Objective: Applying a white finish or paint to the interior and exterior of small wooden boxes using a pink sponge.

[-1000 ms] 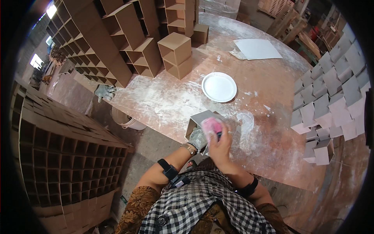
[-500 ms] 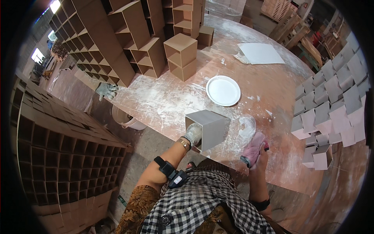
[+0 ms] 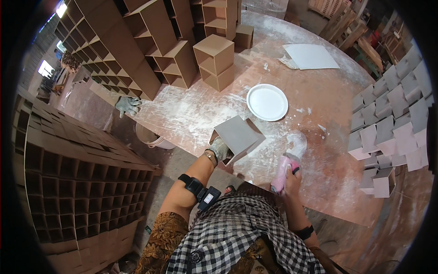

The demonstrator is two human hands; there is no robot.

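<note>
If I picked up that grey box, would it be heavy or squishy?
The grey box is probably light for its size: its walls look thin, and the left hand reaches into its open end. It would likely feel fairly stiff, since its sides look flat. It might dent if squeezed hard, because it looks hollow.

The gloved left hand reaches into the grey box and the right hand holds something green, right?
Not green: the head view shows the right hand holding a mostly pink, soft-looking bundle. The gloved left hand does reach into the grey, square cardboard box.
</note>
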